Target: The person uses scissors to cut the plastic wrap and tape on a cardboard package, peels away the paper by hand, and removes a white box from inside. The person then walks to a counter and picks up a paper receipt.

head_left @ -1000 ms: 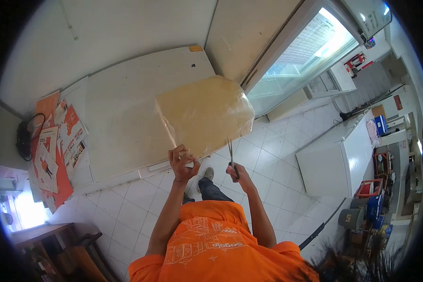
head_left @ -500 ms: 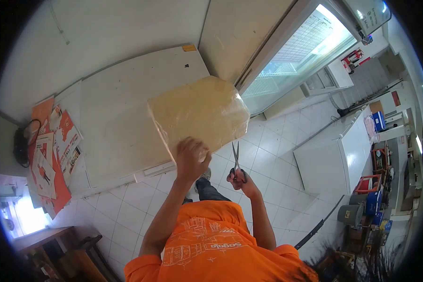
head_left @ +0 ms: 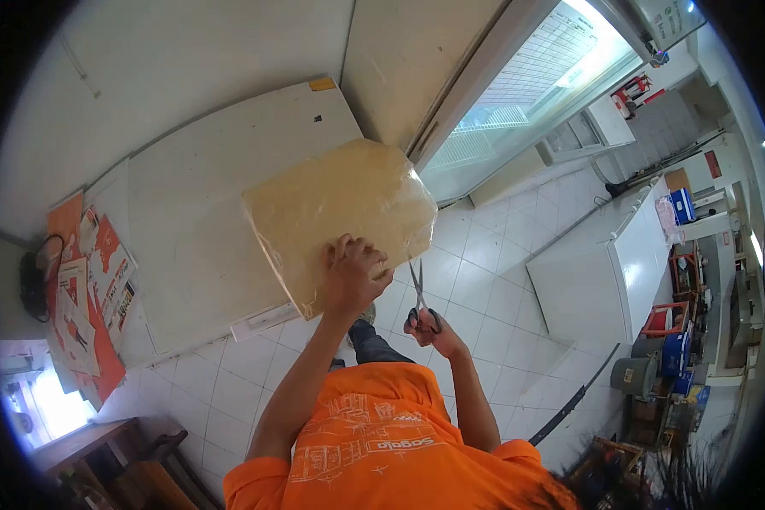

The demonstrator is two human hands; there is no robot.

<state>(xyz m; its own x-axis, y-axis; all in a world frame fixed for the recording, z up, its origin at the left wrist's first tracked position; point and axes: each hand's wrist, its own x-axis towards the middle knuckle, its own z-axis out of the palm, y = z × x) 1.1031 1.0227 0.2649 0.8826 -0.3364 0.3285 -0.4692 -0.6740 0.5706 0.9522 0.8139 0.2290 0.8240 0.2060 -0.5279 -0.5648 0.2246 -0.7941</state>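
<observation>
Left hand (head_left: pixel 355 274) now farther in on wrapped panel (head_left: pixel 323 204).
Its grip: open, fingers bent. Panel on bench (head_left: pixel 187 229), over its edge. Right hand (head_left: pixel 433 330) grips scissors (head_left: pixel 419 293), blades parted. Papers (head_left: pixel 89 297) left.

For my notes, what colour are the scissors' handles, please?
The scissors' handles look black, showing best in the head view.

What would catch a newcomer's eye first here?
Probably the bright orange shirt at the bottom centre. Next, the tan wrapped sheet on the white surface, with the left hand on it. Then the scissors, blades apart, in the right hand beside it.
</observation>
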